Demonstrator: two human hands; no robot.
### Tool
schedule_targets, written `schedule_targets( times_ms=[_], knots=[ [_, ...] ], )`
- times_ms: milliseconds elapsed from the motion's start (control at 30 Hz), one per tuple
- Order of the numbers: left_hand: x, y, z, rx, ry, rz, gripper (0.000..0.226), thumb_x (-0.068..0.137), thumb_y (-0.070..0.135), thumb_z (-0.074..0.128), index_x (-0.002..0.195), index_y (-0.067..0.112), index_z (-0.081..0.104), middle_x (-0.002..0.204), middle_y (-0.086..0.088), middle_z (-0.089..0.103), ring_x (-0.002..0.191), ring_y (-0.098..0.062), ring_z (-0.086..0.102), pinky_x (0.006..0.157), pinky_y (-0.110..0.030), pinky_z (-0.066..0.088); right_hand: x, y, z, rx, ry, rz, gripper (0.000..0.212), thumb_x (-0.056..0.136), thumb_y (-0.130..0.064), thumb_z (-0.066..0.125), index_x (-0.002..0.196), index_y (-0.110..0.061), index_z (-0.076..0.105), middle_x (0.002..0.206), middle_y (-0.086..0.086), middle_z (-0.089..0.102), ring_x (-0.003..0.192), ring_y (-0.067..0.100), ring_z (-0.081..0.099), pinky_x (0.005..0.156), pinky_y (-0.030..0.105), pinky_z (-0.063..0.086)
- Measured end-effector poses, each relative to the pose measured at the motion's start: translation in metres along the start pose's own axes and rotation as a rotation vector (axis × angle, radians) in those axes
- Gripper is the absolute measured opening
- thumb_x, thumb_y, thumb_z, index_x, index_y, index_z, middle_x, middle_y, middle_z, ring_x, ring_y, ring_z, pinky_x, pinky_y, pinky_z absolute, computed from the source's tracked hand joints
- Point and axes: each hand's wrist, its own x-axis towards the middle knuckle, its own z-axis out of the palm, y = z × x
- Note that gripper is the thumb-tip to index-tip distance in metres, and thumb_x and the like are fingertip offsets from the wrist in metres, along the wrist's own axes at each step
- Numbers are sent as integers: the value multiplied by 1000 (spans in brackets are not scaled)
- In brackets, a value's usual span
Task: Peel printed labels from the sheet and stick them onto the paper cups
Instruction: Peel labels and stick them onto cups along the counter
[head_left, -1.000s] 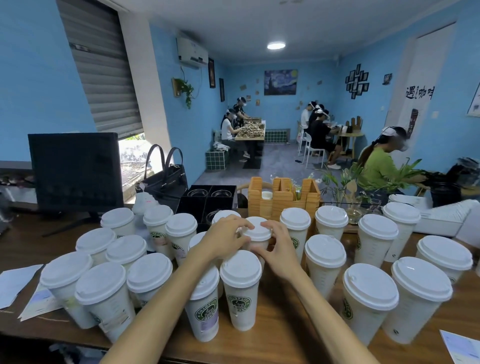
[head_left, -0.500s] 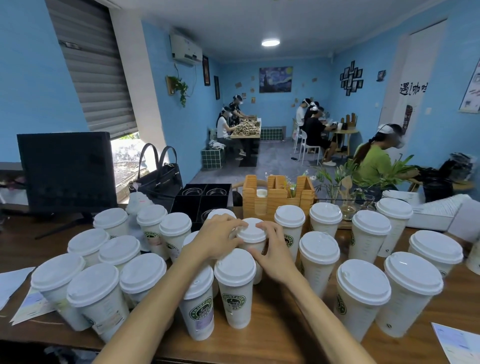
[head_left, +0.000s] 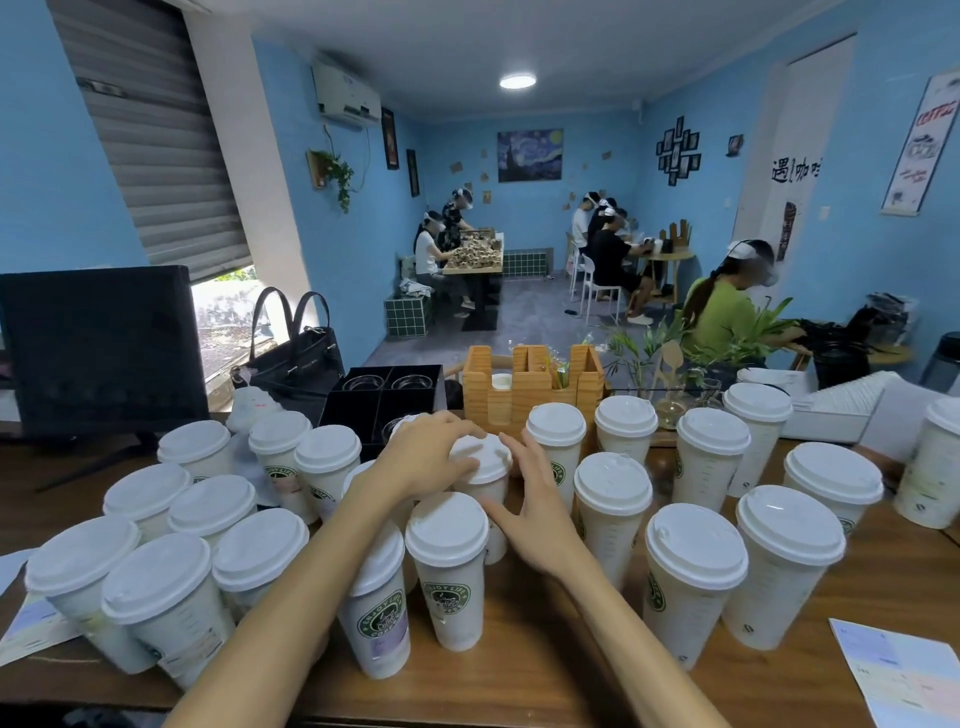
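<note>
Both hands are on one lidded cup in the middle of the bench, back among the crowd. The left hand stays draped over its lid, fingers curled round the rim; the right hand has slid a touch lower down the cup's side, fingers fairly straight and pressed flat to the wall. That reads to me as smoothing a label down, though the label itself is hidden behind the hands. The cups are tall, tapered, matte white paper with domed glossy plastic lids; a front cup near the near edge already wears a pale lilac sticker under its green round logo. The label sheet lies flat at the near right corner, pastel blocks on thin paper.
</note>
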Motion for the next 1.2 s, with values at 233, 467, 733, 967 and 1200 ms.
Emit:
schedule_targets(
  times_ms=[233,467,733,967,1200],
  knots=[
    [53,42,-19,-52,-55,112,45,100,36,63,143,28,57,145,-4,55,132,-23,52,111,-40,41,-24,-35,-30,45,116,-65,52,96,-30,68,144,-40,49,149,-23,40,141,-5,36,117,42,41],
    [102,79,13,8,-222,108,62,90,31,70,147,32,47,140,-11,53,126,-30,53,99,-43,46,-49,-80,-132,-46,275,-135,48,96,-29,72,139,-38,53,138,-21,49,130,0,49,105,28,48],
    [125,84,40,156,-200,130,88,79,36,84,154,38,37,160,-6,33,145,-32,34,117,-52,37,-163,-9,-260,-224,685,208,34,95,-29,70,127,-37,62,131,-11,60,119,10,60,97,31,47],
    [132,82,49,256,-138,124,97,72,55,86,150,35,32,151,-10,48,134,-35,35,108,-49,39,-242,135,-280,-384,398,911,109,70,-80,60,158,-20,36,162,9,39,146,32,41,118,56,34],
    [135,72,55,182,-124,89,89,72,55,86,145,39,36,141,-15,51,127,-36,50,103,-49,43,-237,176,-265,-704,191,915,110,75,-95,44,162,-30,24,170,-7,20,159,28,9,126,53,7]
  ],
)
